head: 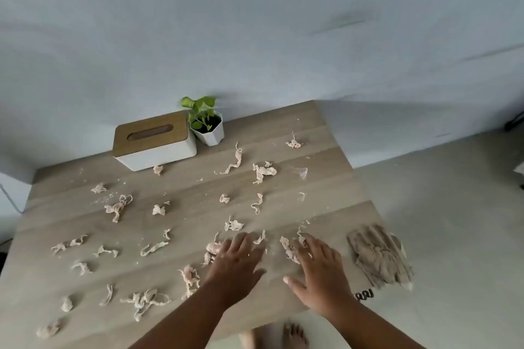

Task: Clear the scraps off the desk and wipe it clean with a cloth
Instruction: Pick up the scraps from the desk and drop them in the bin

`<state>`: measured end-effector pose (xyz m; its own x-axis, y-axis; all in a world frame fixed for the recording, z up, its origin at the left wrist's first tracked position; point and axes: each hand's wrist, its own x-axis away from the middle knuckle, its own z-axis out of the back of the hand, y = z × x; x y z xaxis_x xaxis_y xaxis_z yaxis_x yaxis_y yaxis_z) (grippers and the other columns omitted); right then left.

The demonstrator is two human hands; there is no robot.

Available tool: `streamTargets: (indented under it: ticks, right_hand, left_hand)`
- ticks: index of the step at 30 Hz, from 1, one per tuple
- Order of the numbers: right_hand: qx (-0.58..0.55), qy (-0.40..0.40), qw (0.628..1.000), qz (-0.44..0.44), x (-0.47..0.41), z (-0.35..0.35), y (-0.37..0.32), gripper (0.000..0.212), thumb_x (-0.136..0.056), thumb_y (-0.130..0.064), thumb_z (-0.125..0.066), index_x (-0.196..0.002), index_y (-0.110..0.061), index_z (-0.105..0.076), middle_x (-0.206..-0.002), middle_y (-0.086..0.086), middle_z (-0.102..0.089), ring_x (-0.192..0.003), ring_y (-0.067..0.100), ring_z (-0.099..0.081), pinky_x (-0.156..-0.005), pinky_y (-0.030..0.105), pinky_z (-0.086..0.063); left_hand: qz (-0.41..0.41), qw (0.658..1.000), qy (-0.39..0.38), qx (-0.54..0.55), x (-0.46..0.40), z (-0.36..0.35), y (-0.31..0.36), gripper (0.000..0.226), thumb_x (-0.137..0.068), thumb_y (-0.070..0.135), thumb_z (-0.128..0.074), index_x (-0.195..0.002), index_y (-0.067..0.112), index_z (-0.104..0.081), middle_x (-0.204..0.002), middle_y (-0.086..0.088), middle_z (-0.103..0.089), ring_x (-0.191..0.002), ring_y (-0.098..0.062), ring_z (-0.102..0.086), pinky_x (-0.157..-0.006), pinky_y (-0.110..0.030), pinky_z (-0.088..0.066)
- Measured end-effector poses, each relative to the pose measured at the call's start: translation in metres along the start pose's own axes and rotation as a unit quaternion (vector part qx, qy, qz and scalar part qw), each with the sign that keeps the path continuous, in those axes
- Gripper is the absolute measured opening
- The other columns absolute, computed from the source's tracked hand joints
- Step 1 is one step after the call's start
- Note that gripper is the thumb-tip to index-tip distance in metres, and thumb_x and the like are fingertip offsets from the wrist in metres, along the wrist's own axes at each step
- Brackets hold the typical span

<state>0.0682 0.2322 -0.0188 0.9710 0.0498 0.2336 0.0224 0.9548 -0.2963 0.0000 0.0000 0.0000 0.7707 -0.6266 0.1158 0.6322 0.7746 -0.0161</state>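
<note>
head view: you are laying both hands palm-down on the desk [198, 187] near its front edge. your left hand [236, 259] is resting with fingers spread among pinkish scraps [117, 207]; your right hand [319, 272] is doing likewise, its fingertips seemingly touching a scrap, though blur obscures this. the crumpled brown cloth [378, 255] is lying just right of it, at the desk's right edge.

I see pale wood-grain desk top [198, 187], matt | crumpled pinkish-beige scraps [116, 207], thin, papery | rumpled brown cloth [378, 255], rough weave | white tissue box [154, 140], smooth, matt wooden lid | white faceted plant pot [208, 133], smooth finish
</note>
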Motion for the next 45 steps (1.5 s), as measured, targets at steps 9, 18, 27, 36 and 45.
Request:
streamTargets:
  ticks: [9, 18, 27, 36, 45]
  right_hand:
    - [0.027, 0.054, 0.998, 0.018, -0.024, -0.023, -0.006, 0.053, -0.088, -0.044, -0.062, -0.139, -0.033, -0.055, -0.142, 0.009, -0.057, -0.118, 0.030, -0.058, -0.089, 0.045, -0.049]
    - [0.011, 0.190, 0.981, 0.041, -0.028, -0.051, 0.004, 0.018, -0.095, -0.036, -0.060, -0.112, -0.030, -0.064, -0.103, -0.004, -0.059, -0.085, 0.023, -0.054, -0.076, 0.038, -0.046]
    - [0.035, 0.176, 0.982, 0.064, -0.036, -0.059, 0.008, 0.018, -0.085, -0.021, -0.066, -0.103, -0.026, -0.063, -0.089, -0.001, -0.053, -0.081, 0.026, -0.054, -0.073, 0.040, -0.045]
    - [0.028, 0.161, 0.985, 0.047, -0.044, -0.039, -0.011, 0.009, -0.082, -0.025, -0.063, -0.074, -0.023, -0.059, -0.071, -0.002, -0.055, -0.068, 0.024, -0.055, -0.066, 0.038, -0.043]
    - [-0.028, 0.117, 0.993, 0.004, -0.037, -0.017, -0.005, 0.024, -0.089, -0.019, -0.076, -0.072, -0.014, -0.059, -0.068, 0.003, -0.058, -0.057, 0.025, -0.059, -0.050, 0.032, -0.048]
  left_hand:
    - [-0.069, 0.992, 0.072, 0.083, -0.017, -0.057, -0.008, 0.045, -0.088, 0.046, -0.068, -0.128, 0.023, -0.068, -0.131, -0.007, -0.064, -0.117, -0.029, -0.061, -0.088, -0.038, -0.054]
    - [-0.119, 0.975, 0.157, 0.103, -0.020, -0.087, -0.011, 0.015, -0.100, 0.037, -0.056, -0.100, 0.023, -0.062, -0.102, 0.000, -0.057, -0.089, -0.026, -0.051, -0.078, -0.039, -0.046]
    - [-0.221, 0.958, 0.161, 0.086, -0.038, -0.070, -0.019, 0.036, -0.102, 0.046, -0.051, -0.076, 0.022, -0.058, -0.079, 0.001, -0.059, -0.073, -0.022, -0.056, -0.066, -0.034, -0.044]
    - [-0.181, 0.972, 0.105, 0.110, -0.051, -0.050, -0.016, 0.038, -0.097, 0.049, -0.050, -0.074, 0.023, -0.065, -0.071, 0.006, -0.062, -0.065, -0.019, -0.065, -0.044, -0.027, -0.049]
    - [-0.111, 0.983, 0.037, 0.143, -0.039, -0.034, -0.014, 0.037, -0.100, 0.047, -0.044, -0.076, 0.022, -0.056, -0.066, 0.002, -0.062, -0.056, -0.022, -0.062, -0.044, -0.029, -0.045]
